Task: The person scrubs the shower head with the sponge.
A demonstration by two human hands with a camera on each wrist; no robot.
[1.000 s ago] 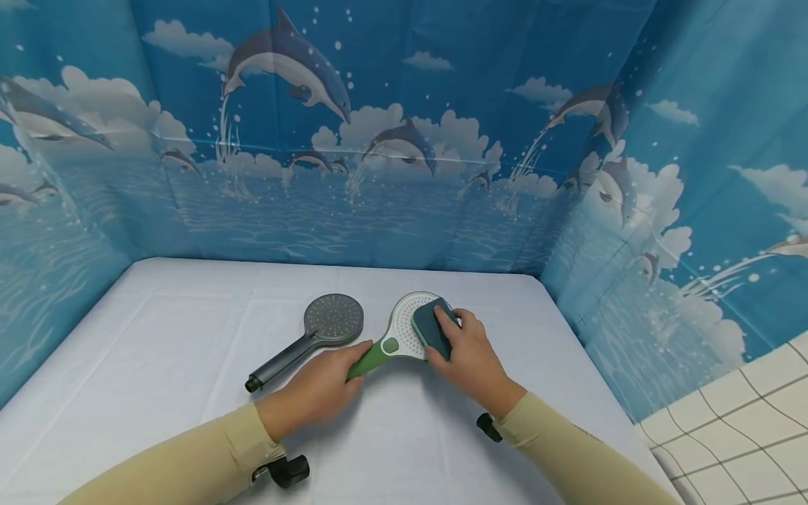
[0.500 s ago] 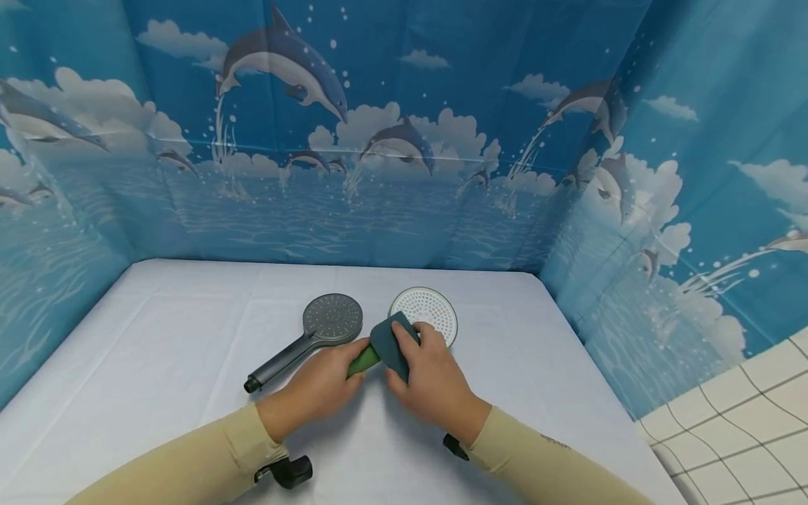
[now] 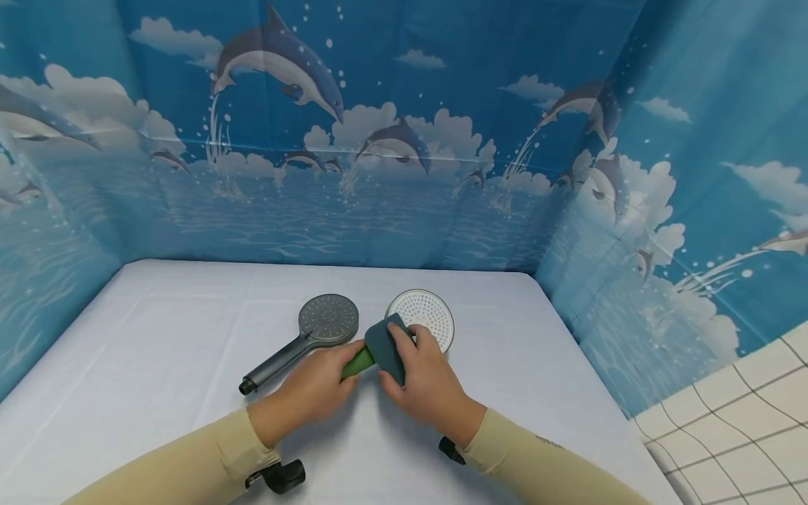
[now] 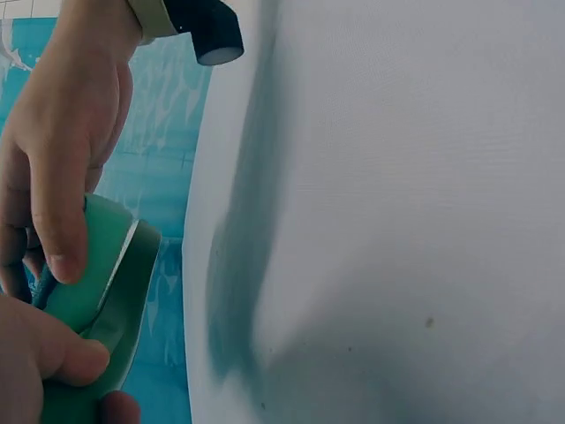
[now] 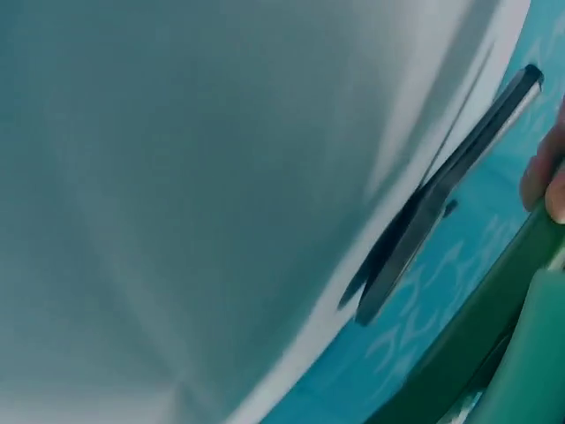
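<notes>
My left hand grips the green handle of a shower head with a round white spray face, which faces up. Fingers and thumb of my right hand hold a dark teal sponge across the neck, where the handle meets the face. That covers the neck and the face's lower left edge. In the left wrist view the sponge lies along the green handle, both hands close together. The right wrist view shows the handle's underside above the table, beside the sponge.
A dark grey shower head lies on the white-covered table, just left of the held one, its handle pointing toward the near left. A blue dolphin-print curtain closes off the back and sides. White tiles show at the lower right.
My right hand has slid the sponge left and nearer, from the white spray face onto the neck and handle. In the last half second it has barely moved. My left hand keeps its grip.
</notes>
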